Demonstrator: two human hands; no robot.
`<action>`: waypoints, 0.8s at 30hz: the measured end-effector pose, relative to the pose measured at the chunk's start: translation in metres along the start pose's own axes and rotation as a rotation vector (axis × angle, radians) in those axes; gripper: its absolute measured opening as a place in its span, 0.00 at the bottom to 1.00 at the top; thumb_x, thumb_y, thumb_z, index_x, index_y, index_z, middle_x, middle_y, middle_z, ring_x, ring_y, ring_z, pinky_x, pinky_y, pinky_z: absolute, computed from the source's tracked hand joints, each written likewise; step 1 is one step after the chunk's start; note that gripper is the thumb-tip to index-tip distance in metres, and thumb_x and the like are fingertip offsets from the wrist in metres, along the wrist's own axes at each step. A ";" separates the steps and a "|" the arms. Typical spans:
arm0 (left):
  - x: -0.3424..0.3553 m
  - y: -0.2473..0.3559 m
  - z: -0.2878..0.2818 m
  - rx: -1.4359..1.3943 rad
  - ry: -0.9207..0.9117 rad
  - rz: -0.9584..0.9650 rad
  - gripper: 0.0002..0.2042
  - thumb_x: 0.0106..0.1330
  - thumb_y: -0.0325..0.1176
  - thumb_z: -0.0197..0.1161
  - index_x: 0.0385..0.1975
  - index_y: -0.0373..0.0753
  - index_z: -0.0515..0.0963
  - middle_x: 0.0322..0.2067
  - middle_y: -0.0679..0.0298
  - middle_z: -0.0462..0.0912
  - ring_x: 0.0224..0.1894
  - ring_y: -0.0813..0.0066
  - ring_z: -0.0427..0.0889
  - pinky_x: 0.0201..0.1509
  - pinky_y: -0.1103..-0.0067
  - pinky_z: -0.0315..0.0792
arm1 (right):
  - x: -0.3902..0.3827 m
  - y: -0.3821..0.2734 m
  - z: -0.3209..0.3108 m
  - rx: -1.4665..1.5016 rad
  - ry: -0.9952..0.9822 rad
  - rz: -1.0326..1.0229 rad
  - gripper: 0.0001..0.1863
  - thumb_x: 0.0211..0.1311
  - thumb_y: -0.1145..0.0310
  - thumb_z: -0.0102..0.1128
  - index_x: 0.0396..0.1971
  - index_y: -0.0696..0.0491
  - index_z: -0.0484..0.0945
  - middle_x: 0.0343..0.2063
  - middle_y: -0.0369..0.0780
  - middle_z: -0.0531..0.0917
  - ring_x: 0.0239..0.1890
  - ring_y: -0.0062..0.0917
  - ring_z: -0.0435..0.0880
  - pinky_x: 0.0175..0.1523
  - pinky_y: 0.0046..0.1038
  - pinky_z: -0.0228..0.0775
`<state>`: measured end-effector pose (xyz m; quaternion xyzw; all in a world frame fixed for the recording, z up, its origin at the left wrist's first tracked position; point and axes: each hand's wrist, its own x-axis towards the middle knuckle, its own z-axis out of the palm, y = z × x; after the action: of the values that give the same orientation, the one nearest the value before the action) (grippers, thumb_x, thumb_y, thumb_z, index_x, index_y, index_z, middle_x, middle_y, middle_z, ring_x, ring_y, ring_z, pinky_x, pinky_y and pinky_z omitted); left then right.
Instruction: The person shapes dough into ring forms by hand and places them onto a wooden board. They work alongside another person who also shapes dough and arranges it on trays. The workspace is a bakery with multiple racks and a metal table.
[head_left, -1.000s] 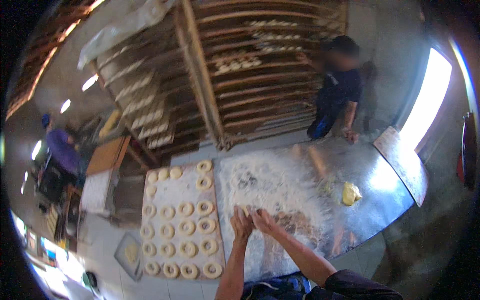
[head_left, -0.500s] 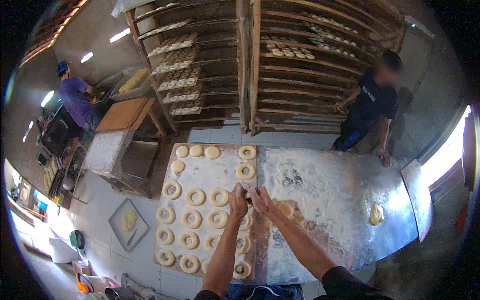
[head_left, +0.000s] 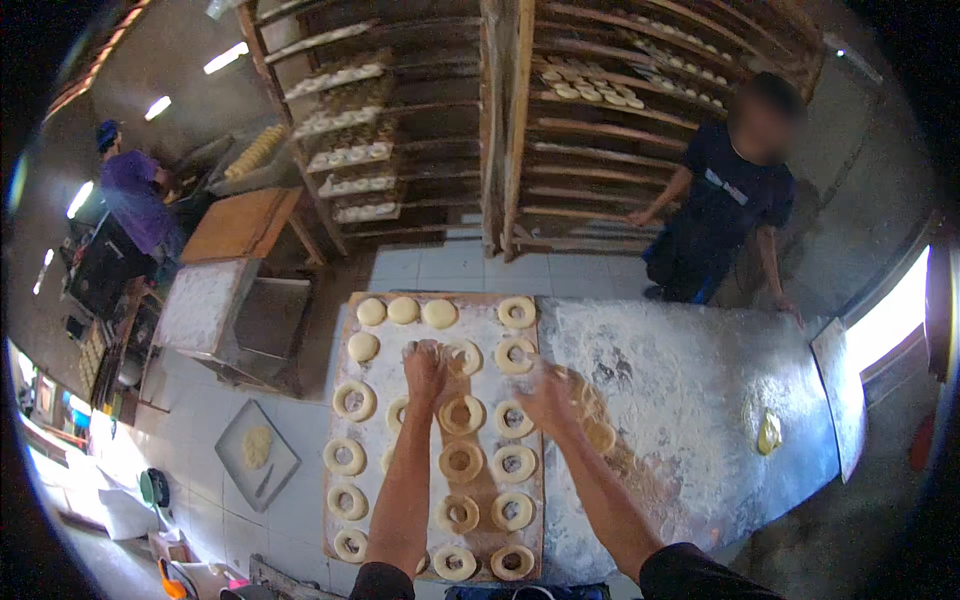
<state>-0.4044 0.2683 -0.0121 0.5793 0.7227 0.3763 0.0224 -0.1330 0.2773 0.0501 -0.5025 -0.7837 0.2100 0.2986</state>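
My left hand is over the floured wooden board, fingers curled downward; whatever they may hold is hidden. Just to its right lies a pale dough ring. My right hand, smeared by motion, hovers at the board's right edge beside another dough ring. Several more rings lie in columns toward me, partly covered by my left forearm. Toward the far left of the board are several flat dough rounds without holes, one of them a dough round left of my hand.
A floured metal table extends right, with a yellowish lump on it. A person stands across it, a hand on its edge. Wooden racks hold dough trays. A tray lies left; another person works far left.
My hands, earlier together over the board's right part, have parted: the left moved left and away from me, the right moved right. A dough ring now shows beside my left hand.
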 end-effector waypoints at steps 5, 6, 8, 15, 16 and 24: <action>0.002 0.013 0.012 0.054 0.081 -0.170 0.12 0.56 0.42 0.74 0.32 0.42 0.83 0.34 0.55 0.83 0.38 0.53 0.83 0.42 0.61 0.75 | -0.089 0.066 -0.130 -0.028 -0.102 0.512 0.27 0.58 0.62 0.69 0.57 0.50 0.76 0.49 0.51 0.83 0.52 0.45 0.81 0.57 0.43 0.71; 0.003 0.024 0.012 -0.028 0.004 -0.328 0.15 0.56 0.42 0.74 0.36 0.40 0.82 0.34 0.54 0.82 0.39 0.53 0.83 0.42 0.62 0.75 | -0.099 0.074 -0.146 -0.038 -0.112 0.541 0.25 0.58 0.63 0.69 0.56 0.50 0.77 0.48 0.51 0.83 0.54 0.45 0.80 0.58 0.43 0.70; -0.005 0.056 0.009 0.035 0.103 -0.219 0.19 0.57 0.40 0.71 0.45 0.39 0.78 0.40 0.50 0.81 0.45 0.50 0.80 0.48 0.58 0.73 | -0.117 0.082 -0.158 -0.068 -0.136 0.488 0.23 0.57 0.63 0.69 0.53 0.50 0.79 0.48 0.51 0.83 0.55 0.44 0.78 0.61 0.44 0.67; -0.137 0.234 0.032 -0.367 -0.085 0.007 0.17 0.63 0.32 0.64 0.50 0.33 0.75 0.45 0.46 0.80 0.49 0.41 0.78 0.54 0.57 0.71 | -0.139 0.106 -0.124 -0.184 -0.048 0.112 0.24 0.49 0.63 0.75 0.47 0.55 0.79 0.37 0.45 0.82 0.44 0.41 0.80 0.55 0.41 0.71; -0.160 0.253 0.031 -0.423 -0.085 0.004 0.16 0.66 0.33 0.64 0.50 0.32 0.76 0.45 0.47 0.81 0.48 0.46 0.80 0.52 0.61 0.73 | -0.145 0.107 -0.125 -0.008 -0.037 0.181 0.22 0.49 0.65 0.75 0.44 0.55 0.78 0.34 0.42 0.81 0.40 0.36 0.80 0.51 0.37 0.72; -0.234 0.344 0.016 -1.107 -0.425 -0.459 0.18 0.74 0.39 0.62 0.52 0.27 0.78 0.42 0.61 0.86 0.44 0.76 0.82 0.48 0.76 0.76 | -0.216 0.073 -0.183 0.738 0.087 0.453 0.19 0.53 0.76 0.74 0.41 0.55 0.73 0.33 0.36 0.80 0.35 0.19 0.80 0.39 0.25 0.75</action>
<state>-0.0382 0.0929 0.0777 0.3745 0.5065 0.5567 0.5415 0.1079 0.1152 0.0833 -0.5297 -0.5129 0.5148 0.4373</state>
